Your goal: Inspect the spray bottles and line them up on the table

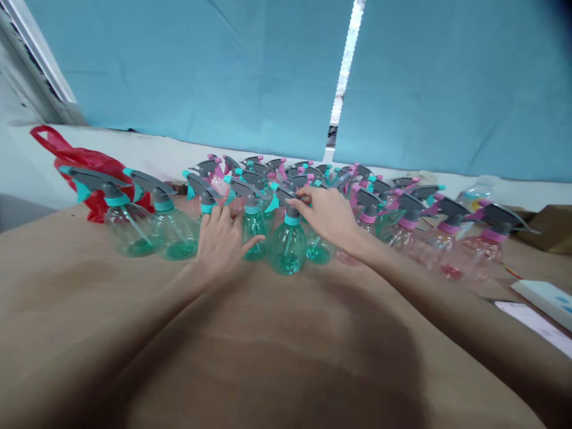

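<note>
My right hand (329, 215) pinches the grey trigger head of a green-tinted spray bottle (287, 253), which stands upright at the front of the group. My left hand (220, 238) is left of it, thumb stretched out to the side and fingers against a spray bottle with a turquoise collar (208, 206), partly hidden behind them. Between my hands stands another green spray bottle (254, 235). One more green bottle (318, 250) shows below my right hand. At the left are two further green spray bottles (175, 235) (130, 229).
Pink spray bottles (485, 253) line the right side, with many more behind. A red plastic bag (96, 159) lies at the back left. To the right are a phone (536, 325), a white box-like object (545, 298) and brown cardboard (552, 229). A blue sheet (201, 77) covers the wall.
</note>
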A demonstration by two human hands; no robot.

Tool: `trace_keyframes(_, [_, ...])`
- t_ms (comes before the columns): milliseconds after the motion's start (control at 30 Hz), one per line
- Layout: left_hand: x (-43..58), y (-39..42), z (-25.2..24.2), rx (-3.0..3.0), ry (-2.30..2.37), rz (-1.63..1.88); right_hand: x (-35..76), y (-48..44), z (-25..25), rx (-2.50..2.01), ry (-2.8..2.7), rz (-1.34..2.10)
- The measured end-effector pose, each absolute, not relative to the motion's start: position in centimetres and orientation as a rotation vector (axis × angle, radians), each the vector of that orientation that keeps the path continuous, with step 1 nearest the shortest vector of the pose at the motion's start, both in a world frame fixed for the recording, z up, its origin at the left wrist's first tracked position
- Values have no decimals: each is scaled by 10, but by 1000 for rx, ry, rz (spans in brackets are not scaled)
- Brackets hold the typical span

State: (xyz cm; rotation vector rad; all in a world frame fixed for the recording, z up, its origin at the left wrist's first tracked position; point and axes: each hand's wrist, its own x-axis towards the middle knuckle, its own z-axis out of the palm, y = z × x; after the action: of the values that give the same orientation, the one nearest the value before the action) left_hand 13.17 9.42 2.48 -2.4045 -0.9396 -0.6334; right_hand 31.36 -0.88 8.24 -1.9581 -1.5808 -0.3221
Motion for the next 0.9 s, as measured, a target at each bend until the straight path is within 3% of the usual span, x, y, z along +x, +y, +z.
trace_keyframes(267, [124,58,28,-2427,-982,-726,317,-53,83,-1973,-1629,-354])
trace_keyframes(633, [159,-49,-5,-3317,-727,-846,324,-137,90,-1955,-1559,-295])
trace_keyframes(900, [190,-71,-21,-3509,-638,-876,361,-175,71,-1619,-1581,242])
